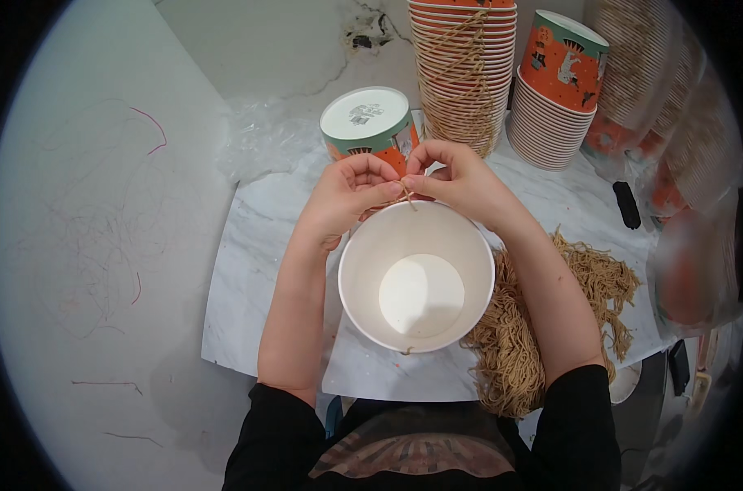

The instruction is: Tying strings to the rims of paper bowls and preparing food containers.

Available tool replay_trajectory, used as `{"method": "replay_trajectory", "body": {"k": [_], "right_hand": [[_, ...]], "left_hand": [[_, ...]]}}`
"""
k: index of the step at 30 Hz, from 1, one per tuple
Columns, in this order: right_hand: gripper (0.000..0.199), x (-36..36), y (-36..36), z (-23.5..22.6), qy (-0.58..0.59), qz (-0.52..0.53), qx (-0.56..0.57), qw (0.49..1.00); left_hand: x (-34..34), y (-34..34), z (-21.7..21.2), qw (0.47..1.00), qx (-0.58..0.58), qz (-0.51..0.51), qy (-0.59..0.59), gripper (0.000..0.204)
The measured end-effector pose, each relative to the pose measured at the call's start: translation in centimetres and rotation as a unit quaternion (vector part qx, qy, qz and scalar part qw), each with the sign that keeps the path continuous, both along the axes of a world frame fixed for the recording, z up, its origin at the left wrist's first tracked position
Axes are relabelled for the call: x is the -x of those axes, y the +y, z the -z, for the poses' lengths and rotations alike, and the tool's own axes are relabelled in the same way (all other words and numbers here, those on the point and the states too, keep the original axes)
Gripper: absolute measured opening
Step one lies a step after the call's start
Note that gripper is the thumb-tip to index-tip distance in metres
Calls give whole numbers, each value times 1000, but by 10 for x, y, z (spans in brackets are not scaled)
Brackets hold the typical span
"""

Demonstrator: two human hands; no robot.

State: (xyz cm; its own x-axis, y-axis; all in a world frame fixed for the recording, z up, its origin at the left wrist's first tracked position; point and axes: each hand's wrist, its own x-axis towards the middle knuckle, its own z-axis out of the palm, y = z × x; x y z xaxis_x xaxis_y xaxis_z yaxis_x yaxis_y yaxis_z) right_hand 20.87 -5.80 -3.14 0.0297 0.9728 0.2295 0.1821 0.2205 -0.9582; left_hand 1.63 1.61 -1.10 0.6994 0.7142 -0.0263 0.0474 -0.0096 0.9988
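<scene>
Cord (pixel 411 200) in the head view could slip first: its visible end is short, and both hands meet on it at the far rim of the tub (pixel 420 295). The left hand (pixel 348 192) pinches it between thumb and fingertips; the right hand (pixel 451 182) does the same from the other side, though the fingers hide exactly where each grips. If one pinch slackens, that end could drop inside or slide back out over the rim. A hard tug might bend or tear the thin wall, as nothing seems to brace the tub apart from the hands. A knock forward could tip the upturned tub (pixel 365 119) just behind the fingers, and the right forearm, passing over the cord pile (pixel 510 348), might drag strands along.

The tub is on the marbled board (pixel 265 278), close in front of the person, mouth up and leaning a little toward them. It looks round, white and bare inside, with a paler disc of a base partly in shadow and a smooth rim. A scrap of tan cord shows at the near rim. The cord looks thin, twisted and matt, like paper string.
</scene>
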Motion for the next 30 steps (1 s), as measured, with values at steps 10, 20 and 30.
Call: {"method": "replay_trajectory", "body": {"k": [10,20,30], "right_hand": [[16,4,-1,1,-142,35,-61,987],[14,3,-5,-7,-42,-8,8,999],[9,0,-2,-2,186,-84,174,963]], "left_hand": [[-3,-5,4,999,-32,-24,-16,15],[-4,-6,3,996,-55,-66,17,15],[1,-6,-2,997,-65,-39,30,12]]}}
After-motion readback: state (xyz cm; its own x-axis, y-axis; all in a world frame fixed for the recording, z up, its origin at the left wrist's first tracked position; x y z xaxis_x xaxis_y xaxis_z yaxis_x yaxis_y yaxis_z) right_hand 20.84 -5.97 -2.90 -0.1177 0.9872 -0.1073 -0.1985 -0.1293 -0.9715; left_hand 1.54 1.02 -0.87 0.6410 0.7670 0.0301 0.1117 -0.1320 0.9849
